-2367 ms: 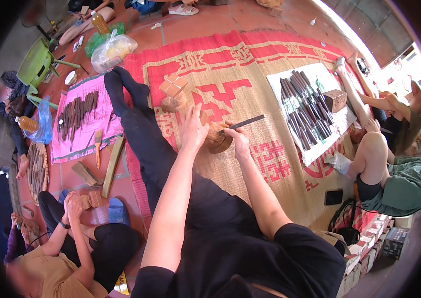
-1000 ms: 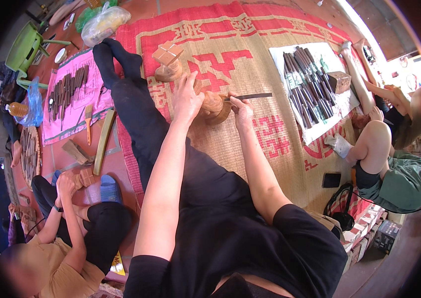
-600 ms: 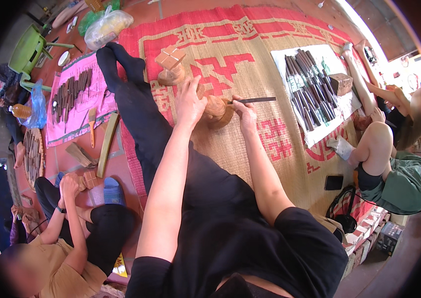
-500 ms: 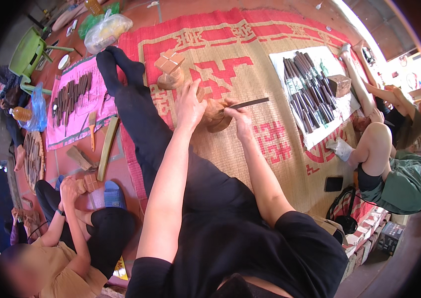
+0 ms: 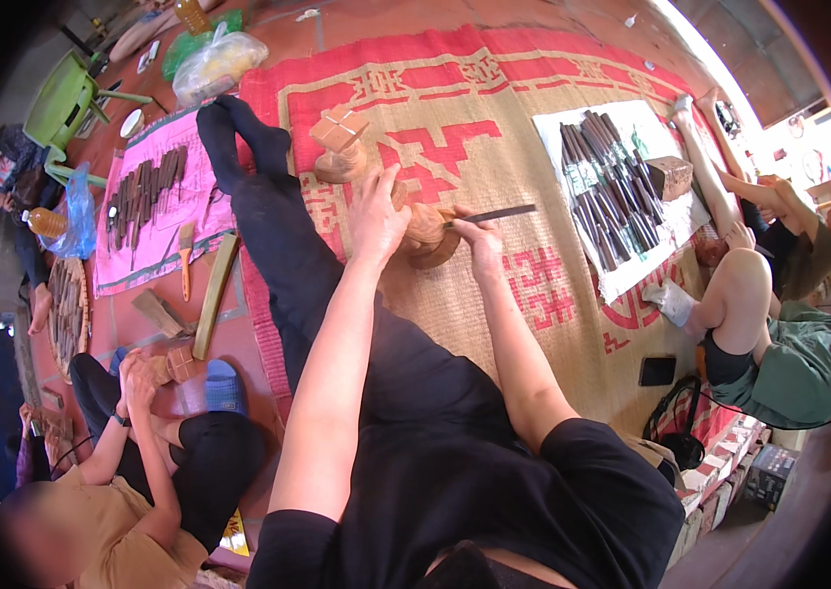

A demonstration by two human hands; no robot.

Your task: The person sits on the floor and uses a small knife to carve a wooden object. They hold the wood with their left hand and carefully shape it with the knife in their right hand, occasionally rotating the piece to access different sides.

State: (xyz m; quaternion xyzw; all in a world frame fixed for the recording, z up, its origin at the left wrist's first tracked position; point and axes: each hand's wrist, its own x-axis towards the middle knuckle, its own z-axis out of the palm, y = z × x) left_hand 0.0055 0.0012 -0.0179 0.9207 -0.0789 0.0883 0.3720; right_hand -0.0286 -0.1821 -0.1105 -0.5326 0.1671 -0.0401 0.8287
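On the woven mat in front of me lies a carved, rounded piece of pale brown wood [image 5: 427, 234]. My left hand [image 5: 377, 218] is closed around its left end. At its right side my right hand [image 5: 480, 242] pinches a slim dark carving chisel [image 5: 502, 212]. The chisel's inner end meets the wood near my fingertips; its exact tip is hidden, and the dark shank sticks out to the right. Just beyond my left hand stands another wooden carving [image 5: 340, 164], with a squarish block on top scored by crossing pale lines.
Many dark chisels [image 5: 612, 187] lie on a white sheet to the right, beside a wood block [image 5: 669, 177]. More tools [image 5: 146, 196] rest on a pink cloth at left, near a brush [image 5: 185, 260]. A co-worker [image 5: 126, 501] sits at lower left holding wood; other people sit at right.
My right hand has shifted slightly toward me and to the right with the chisel. My left hand keeps its hold on the wood. The whole view has moved a little.
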